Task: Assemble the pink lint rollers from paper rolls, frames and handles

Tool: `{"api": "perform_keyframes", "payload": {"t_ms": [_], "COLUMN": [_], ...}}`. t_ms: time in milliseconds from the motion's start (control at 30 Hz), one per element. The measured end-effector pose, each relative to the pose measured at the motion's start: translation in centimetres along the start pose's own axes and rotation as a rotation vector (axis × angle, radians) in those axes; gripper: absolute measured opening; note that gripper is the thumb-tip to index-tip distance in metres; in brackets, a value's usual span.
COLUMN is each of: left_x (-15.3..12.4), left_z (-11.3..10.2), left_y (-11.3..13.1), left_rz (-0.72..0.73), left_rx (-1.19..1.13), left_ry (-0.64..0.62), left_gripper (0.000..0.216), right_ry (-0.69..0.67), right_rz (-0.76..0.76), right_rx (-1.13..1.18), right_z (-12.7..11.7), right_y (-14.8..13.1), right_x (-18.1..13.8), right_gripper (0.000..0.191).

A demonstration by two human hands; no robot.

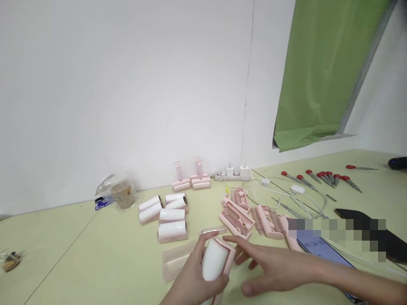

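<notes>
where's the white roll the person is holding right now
In the head view, the white roll sits low at centre, gripped in the left hand, with the right hand touching its pink holder.

Left hand (190, 277) wrist cut by bottom edge; its palm hides lower part of white roller (215, 263). Right hand (276, 269) forearm runs off right edge. Phone (330, 250) partly under pixelated block. Jar (9, 260) at left: contents too small to tell.
</notes>
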State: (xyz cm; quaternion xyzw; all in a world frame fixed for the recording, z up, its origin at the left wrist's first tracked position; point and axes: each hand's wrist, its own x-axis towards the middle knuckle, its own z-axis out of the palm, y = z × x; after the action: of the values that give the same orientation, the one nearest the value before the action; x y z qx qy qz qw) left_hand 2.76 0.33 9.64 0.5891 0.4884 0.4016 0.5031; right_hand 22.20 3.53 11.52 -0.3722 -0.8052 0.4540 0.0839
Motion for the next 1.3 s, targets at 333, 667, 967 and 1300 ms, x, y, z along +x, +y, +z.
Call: {"api": "perform_keyframes", "payload": {"t_ms": [333,667,967,1300], "left_x": [0.2,0.2,0.8,0.8], "left_z": [-6.1,-8.0,-3.7,-1.6], "left_y": [-0.7,-5.3,-7.4,-10.4], "left_rz": [0.194,0.014,0.107,0.055], "left_rx": [-0.021,0.459,0.223,0.019], "left_ry": [0.051,-0.131,-0.168,-0.074], "left_gripper": [0.057,0.045,0.032,0.090], "right_ry": [0.399,0.542,0.671,0.275], "right_rz": [-0.261,-0.286,-0.331,-0.427], "right_rx": [0.498,0.007,-0.182,-0.502], "right_z": [3.7,2.0,0.2,1.4], "right_y": [1.4,1.7,2.7,2.1], "right_x": [5.4,3.9,2.7,3.3], "right_gripper": [0.031,0.031,0.029,0.027]}}
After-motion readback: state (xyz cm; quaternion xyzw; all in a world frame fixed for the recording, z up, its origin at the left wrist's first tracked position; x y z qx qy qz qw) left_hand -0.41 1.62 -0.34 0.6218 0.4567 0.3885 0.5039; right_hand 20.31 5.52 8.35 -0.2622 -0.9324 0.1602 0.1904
